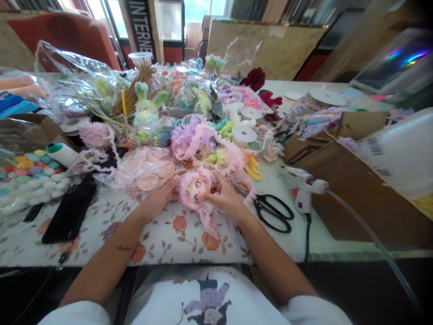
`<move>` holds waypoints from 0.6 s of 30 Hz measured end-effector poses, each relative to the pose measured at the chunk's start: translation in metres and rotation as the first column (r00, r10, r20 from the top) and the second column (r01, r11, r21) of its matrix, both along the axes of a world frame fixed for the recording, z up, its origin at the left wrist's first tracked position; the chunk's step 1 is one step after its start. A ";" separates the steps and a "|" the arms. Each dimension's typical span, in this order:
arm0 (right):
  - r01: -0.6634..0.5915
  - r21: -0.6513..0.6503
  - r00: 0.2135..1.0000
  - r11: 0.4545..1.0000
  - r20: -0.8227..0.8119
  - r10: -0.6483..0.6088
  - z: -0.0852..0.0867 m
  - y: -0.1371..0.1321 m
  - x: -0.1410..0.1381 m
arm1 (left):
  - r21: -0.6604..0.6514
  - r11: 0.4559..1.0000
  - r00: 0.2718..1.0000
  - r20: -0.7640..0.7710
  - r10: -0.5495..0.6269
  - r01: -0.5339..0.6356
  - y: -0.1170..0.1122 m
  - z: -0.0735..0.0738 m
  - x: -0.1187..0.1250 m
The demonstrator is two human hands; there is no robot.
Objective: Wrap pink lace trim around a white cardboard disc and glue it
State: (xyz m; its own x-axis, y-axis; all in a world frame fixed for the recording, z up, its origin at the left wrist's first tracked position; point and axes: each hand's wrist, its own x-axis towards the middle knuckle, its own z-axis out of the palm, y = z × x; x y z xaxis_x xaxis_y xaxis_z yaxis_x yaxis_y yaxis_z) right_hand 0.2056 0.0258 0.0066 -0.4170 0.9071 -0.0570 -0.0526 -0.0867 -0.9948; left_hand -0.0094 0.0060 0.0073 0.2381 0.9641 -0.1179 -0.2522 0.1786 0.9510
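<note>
A small doll (197, 187) with pink fluffy hair and red eyes is held between my two hands, just above the flowered tablecloth. My left hand (162, 193) cups its left side, with the fingers reaching along the hair and partly hidden behind it. On the other side, my right hand (226, 197) grips the doll with the thumb across its front near the face. Pink strands (210, 221) hang below the head. Black-handled scissors (274, 212) lie to the right of my right hand, their blades partly under a pink ruffled trim (241, 169).
A white glue gun (304, 189) stands by a cardboard box (365, 189) at the right. Left lie a black phone (69, 214), bagged pompoms (37, 180) and a thread cone (62, 154). Clear plastic packets (149, 171), ribbon spools (244, 133) and craft flowers (192, 137) crowd the back.
</note>
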 end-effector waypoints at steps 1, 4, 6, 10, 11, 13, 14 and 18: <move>-0.001 -0.040 0.998 0.999 -0.056 -0.002 0.001 0.000 0.000 | 0.099 0.989 0.991 -0.063 0.116 -0.110 0.001 -0.002 0.000; 0.011 -0.127 0.982 0.992 -0.188 -0.035 0.007 0.001 0.000 | 0.571 0.776 0.870 -0.201 0.450 -0.269 0.001 -0.006 -0.001; 0.019 -0.162 0.969 0.987 -0.240 -0.058 0.011 0.001 0.002 | 0.795 0.601 0.782 -0.324 0.532 -0.079 -0.001 -0.007 0.000; -0.028 -0.238 0.963 0.971 -0.265 -0.037 0.016 0.002 0.006 | 0.848 0.421 0.645 -0.522 0.558 0.322 -0.006 -0.008 0.008; -0.041 -0.250 0.966 0.967 -0.258 -0.025 0.015 0.001 0.006 | 0.848 0.397 0.647 -0.526 0.552 0.351 -0.007 -0.008 0.011; -0.070 -0.270 0.970 0.960 -0.241 0.002 0.013 0.001 0.006 | 0.854 0.365 0.673 -0.518 0.528 0.370 -0.009 -0.007 0.015; -0.081 -0.286 0.971 0.955 -0.239 0.011 0.011 0.001 0.006 | 0.861 0.352 0.693 -0.506 0.514 0.367 -0.009 -0.006 0.016; -0.074 -0.330 0.966 0.941 -0.257 -0.015 0.004 0.001 0.004 | 0.884 0.348 0.767 -0.450 0.457 0.311 -0.011 0.000 0.018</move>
State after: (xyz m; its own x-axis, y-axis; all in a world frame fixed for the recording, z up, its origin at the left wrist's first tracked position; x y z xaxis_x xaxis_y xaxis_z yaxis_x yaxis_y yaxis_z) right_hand 0.2093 0.0268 0.0110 -0.4838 0.8404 -0.2444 -0.2895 -0.4172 -0.8615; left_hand 0.0084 -0.0051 0.0068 0.4168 0.5404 0.7309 0.3952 -0.8319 0.3897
